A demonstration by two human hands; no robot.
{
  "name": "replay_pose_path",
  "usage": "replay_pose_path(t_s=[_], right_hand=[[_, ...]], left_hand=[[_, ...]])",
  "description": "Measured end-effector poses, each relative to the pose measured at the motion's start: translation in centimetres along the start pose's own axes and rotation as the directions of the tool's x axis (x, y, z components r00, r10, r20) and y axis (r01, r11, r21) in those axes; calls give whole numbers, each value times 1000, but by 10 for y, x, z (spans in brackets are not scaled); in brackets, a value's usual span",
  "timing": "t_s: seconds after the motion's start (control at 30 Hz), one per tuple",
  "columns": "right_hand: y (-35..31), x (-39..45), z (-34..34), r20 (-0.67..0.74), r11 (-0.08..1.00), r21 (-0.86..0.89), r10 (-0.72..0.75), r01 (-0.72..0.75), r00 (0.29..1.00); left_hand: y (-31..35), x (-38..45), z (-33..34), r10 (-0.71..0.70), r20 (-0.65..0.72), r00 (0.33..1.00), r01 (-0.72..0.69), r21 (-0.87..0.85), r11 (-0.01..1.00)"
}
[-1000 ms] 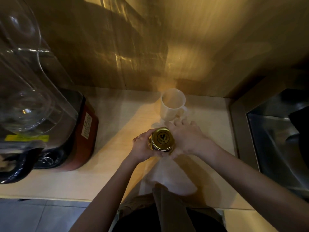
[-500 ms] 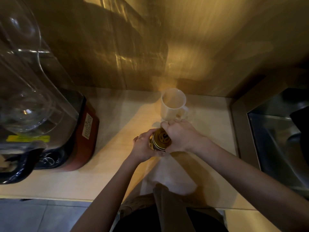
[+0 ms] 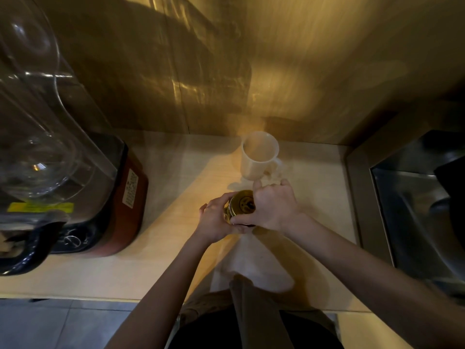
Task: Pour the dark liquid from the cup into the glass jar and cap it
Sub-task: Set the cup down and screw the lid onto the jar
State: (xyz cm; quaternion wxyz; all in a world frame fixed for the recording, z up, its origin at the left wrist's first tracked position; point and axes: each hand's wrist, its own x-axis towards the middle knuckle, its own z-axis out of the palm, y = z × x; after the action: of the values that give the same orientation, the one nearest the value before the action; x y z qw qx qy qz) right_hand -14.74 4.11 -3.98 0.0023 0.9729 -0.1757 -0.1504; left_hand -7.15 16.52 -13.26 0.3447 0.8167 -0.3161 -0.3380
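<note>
Fingers [image 3: 241, 219] of my right hand [image 3: 274, 207] curl around the gold lid [image 3: 242, 204] from the right side, thumb along its near edge and the other fingertips wrapped over its far edge, so the hand is clenched on the lid. My left hand [image 3: 214, 220] is closed around the jar [image 3: 227, 214] just beneath, gripping it from the left; only a sliver of the jar's side shows between my two hands, and I cannot tell how much dark liquid is inside. The lid sits on top of the jar, its dark centre mark facing up at me.

Just beyond my right knuckles stands the white cup [image 3: 259, 154], upright on the counter [image 3: 176, 248], its handle turned toward my right hand and close to it but not touching. The inside of the cup looks pale.

Well off to the left of my left hand sits a blender [image 3: 63, 185] with a clear pitcher and a dark red base. To the right of my right forearm, past the counter's edge, is a metal sink [image 3: 412, 212]. A pale cloth [image 3: 251, 260] lies on the counter below my hands, between my forearms.
</note>
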Motion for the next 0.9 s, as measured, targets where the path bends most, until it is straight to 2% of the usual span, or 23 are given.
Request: replay_pose_path(t_s=[0.27, 0.4, 0.47, 0.53, 0.63, 0.73, 0.8, 0.9], right_hand=[[24, -9, -5, 57, 997, 75, -10, 5, 998], [25, -8, -3, 65, 960, 173, -235, 221, 970], [20, -7, 0, 57, 941, 121, -323, 315, 944], [16, -6, 3, 61, 948, 54, -317, 314, 946], [15, -6, 0, 91, 975, 67, -217, 212, 972], [20, -5, -3, 33, 984, 73, -166, 163, 986], [21, -5, -2, 13, 978, 84, -190, 189, 982], [18, -2, 4, 24, 943, 116, -316, 311, 949]], left_hand=[[0, -1, 1, 3, -10, 1000, -3, -19, 1000], [0, -1, 1, -7, -16, 1000, 7, -13, 1000], [0, -1, 1, -8, -18, 1000, 8, -2, 1000], [1, -1, 1, -8, -21, 1000, 8, -3, 1000], [1, -2, 1, -5, -12, 1000, 5, -8, 1000], [0, -1, 2, -11, -11, 1000, 11, -13, 1000], [0, -1, 2, -15, -17, 1000, 15, -15, 1000], [2, -2, 2, -11, -18, 1000, 11, -5, 1000]])
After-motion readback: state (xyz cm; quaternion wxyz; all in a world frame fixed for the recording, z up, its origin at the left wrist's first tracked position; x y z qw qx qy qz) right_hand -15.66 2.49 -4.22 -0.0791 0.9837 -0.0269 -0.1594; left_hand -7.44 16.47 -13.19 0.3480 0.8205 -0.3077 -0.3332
